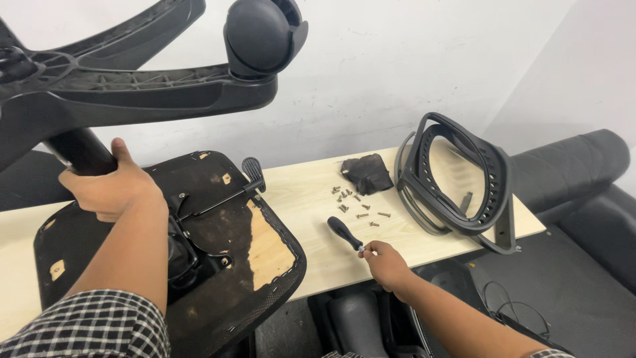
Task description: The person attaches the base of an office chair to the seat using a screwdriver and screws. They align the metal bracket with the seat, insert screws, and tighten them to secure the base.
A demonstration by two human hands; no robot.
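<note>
The left hand (109,185) is wrapping around the black post (79,151) of an upside-down chair. The fingers are curling tight on the post and the thumb is pointing up along it. The post is standing up from the seat (218,265), which is lying bottom-up on the table (311,192). Above the hand, the star-shaped legs (132,86) are sticking out, and one wheel (264,34) is showing at the top. The right hand (386,264) is resting at the near edge of the table. Its fingertips are pinching the metal end of a screwdriver (346,233). The black handle is lying flat on the table, pointing away from the fingers toward the seat. A bunch of screws (354,204) is lying just past the screwdriver. Near them are sitting a crumpled black bag (366,174) and a black frame (464,182).
</note>
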